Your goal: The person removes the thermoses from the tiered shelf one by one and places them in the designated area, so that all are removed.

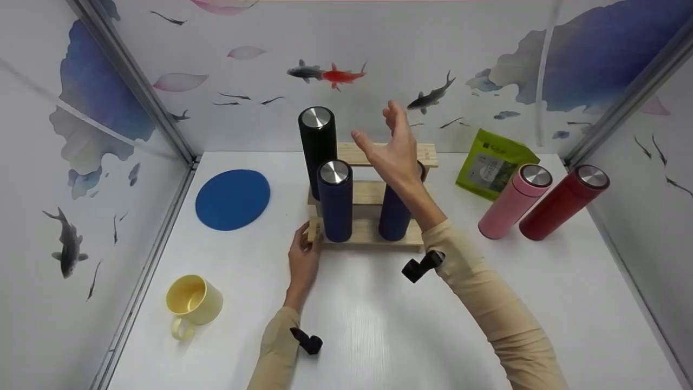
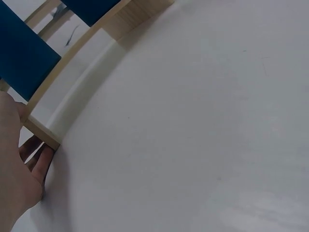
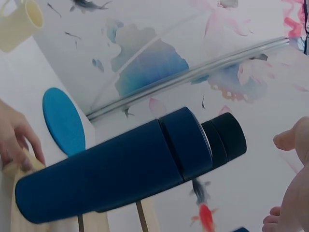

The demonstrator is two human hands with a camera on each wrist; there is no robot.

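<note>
My left hand grips the left end of a stepped wooden rack, thumb and fingers about its side piece in the left wrist view. On the rack's lowest step stand two dark blue flasks, one on the left and one on the right, the latter partly behind my right forearm. Behind the left one rises a black flask. My right hand is held in the air over the right part of the rack, fingers spread and holding nothing. In the right wrist view its thumb is apart from the flasks.
A blue round mat lies left of the rack, with a yellow mug nearer the front. To the right, a green pouch stands behind a pink flask and a red flask. Printed walls enclose the table.
</note>
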